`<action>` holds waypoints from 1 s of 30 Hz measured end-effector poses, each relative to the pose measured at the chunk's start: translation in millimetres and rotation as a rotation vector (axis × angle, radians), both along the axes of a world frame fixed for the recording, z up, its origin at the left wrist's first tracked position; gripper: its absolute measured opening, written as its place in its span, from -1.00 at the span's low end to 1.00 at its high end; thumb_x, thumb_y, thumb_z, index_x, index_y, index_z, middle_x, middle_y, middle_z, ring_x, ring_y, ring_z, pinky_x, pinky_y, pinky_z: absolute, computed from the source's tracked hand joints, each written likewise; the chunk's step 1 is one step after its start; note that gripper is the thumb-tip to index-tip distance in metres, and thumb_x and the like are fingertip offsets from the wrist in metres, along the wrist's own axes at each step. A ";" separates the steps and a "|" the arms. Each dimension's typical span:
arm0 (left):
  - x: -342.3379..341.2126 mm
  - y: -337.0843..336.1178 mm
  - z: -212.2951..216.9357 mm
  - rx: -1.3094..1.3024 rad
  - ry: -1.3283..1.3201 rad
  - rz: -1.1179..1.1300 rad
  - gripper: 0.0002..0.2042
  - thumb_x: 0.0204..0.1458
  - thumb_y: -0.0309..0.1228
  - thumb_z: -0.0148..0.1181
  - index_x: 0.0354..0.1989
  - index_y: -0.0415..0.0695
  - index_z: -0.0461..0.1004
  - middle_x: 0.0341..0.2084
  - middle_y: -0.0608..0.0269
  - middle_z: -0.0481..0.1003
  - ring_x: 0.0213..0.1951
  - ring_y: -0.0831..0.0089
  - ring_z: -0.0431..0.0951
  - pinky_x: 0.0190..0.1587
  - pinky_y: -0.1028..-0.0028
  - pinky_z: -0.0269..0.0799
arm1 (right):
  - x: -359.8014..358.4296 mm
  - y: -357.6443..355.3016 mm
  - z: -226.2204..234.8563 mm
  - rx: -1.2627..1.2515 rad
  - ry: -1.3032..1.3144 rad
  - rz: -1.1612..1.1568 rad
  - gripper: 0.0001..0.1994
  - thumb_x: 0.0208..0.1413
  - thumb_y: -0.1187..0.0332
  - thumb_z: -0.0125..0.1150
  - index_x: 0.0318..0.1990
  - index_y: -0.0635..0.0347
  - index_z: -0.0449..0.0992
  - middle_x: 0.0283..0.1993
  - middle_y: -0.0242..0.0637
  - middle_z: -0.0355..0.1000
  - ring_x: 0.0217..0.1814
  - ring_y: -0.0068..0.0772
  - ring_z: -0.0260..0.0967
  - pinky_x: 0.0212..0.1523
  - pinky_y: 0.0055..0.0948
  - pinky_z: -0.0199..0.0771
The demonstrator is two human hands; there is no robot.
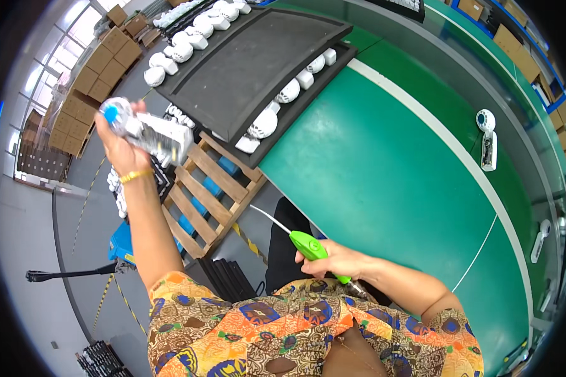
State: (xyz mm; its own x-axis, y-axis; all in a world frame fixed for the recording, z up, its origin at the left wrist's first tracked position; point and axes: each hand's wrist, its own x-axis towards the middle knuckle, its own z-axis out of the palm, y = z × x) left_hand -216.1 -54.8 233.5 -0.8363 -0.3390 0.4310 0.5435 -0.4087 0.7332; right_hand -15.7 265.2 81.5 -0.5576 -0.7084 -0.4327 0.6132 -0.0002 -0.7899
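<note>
My left hand [121, 146] is raised at the far left, wrapped round a white plastic unit [163, 133] with a round head and a blue spot. Motion smears its long body, where dark inner parts show. Low in the middle, my right hand [333, 259] grips a bright green air blow gun [308, 245]. Its thin curved nozzle [270, 217] points up and left, away from the unit. A metal hose fitting [357, 289] hangs below the grip.
Black foam trays [264, 56] holding white round-headed units [264, 124] stand beside a wooden pallet [204, 200]. The green work surface [383, 163] lies right, before a belt carrying another open white unit [486, 139]. A pallet jack handle [75, 274] juts in left; cartons [100, 60] stand behind.
</note>
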 end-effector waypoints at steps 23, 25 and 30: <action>181.7 43.0 -202.9 -0.325 -0.748 -0.191 -0.58 0.16 -0.01 -0.10 0.00 -0.09 0.23 -0.40 0.26 0.44 -0.54 0.56 0.47 -0.52 0.58 0.45 | 16.7 -28.9 28.6 0.195 0.101 0.147 -0.77 -0.07 0.37 0.21 -0.28 0.23 0.33 -0.49 -0.40 0.28 -0.53 -0.61 0.20 -0.51 -0.54 0.23; 182.9 41.9 -204.5 -0.355 -0.765 -0.212 -0.55 0.18 0.01 -0.18 0.01 -0.11 0.23 -0.37 0.25 0.44 -0.53 0.54 0.47 -0.49 0.57 0.45 | 13.6 -30.0 29.6 0.225 0.050 0.142 -0.77 -0.07 0.37 0.20 -0.29 0.24 0.34 -0.45 -0.36 0.30 -0.47 -0.58 0.23 -0.45 -0.51 0.26; 184.4 44.2 -205.5 -0.384 -0.779 -0.219 -0.55 0.20 0.01 -0.25 0.00 -0.12 0.25 -0.38 0.24 0.44 -0.52 0.53 0.47 -0.49 0.57 0.44 | 16.2 -30.0 18.8 0.264 0.024 0.125 -0.76 -0.08 0.36 0.19 -0.28 0.25 0.33 -0.44 -0.35 0.31 -0.43 -0.58 0.24 -0.42 -0.51 0.26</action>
